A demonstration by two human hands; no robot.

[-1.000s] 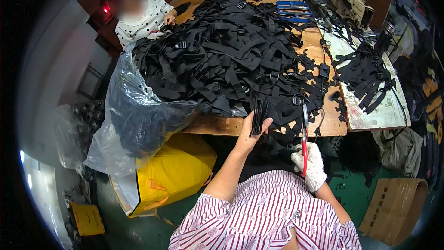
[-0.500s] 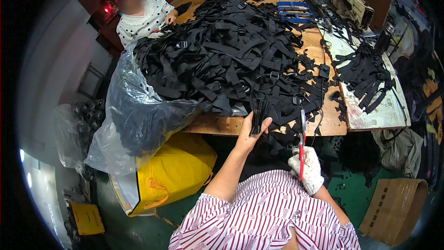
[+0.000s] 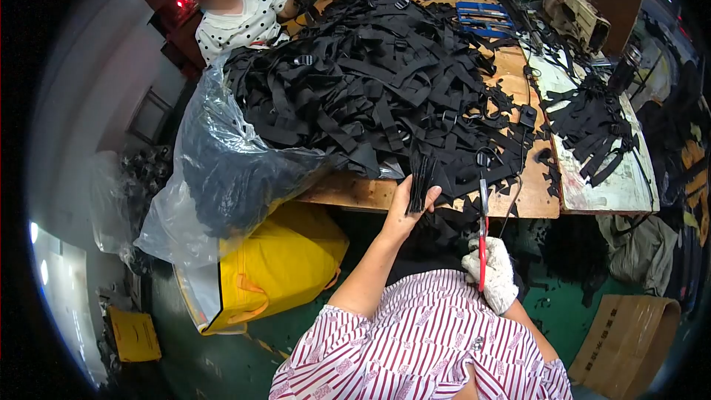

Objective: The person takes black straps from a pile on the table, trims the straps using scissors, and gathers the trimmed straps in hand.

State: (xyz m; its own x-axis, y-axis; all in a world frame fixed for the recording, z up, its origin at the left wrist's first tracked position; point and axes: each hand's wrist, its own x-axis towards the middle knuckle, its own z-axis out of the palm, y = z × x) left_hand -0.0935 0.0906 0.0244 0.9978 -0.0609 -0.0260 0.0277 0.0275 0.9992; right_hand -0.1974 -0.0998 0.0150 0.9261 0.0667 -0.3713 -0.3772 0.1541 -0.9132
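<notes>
My left hand [image 3: 404, 211] is closed round a bundle of black webbing straps [image 3: 421, 181], held upright at the table's front edge. To its right, my gloved right hand [image 3: 492, 270] grips a pair of red-handled scissors [image 3: 483, 241], blades pointing up and away from me. The white glove looks stained. The blades seem closed or nearly so, and stand apart from the bundle. Beyond both hands a big heap of black straps [image 3: 363, 81] covers much of the wooden table [image 3: 355, 194]; some straps carry buckles [image 3: 304, 60].
Opposite sits a person in a dotted shirt [image 3: 248, 18], a hand raised with black straps. A clear plastic bag [image 3: 229, 170] hangs off the left edge above a yellow bag [image 3: 289, 267]. At right are a white board [image 3: 592, 189], more straps and a cardboard box [image 3: 626, 344].
The person opposite has raised a hand, lifting black straps. My view has shifted slightly. My own hands keep nearly the same place and hold.
</notes>
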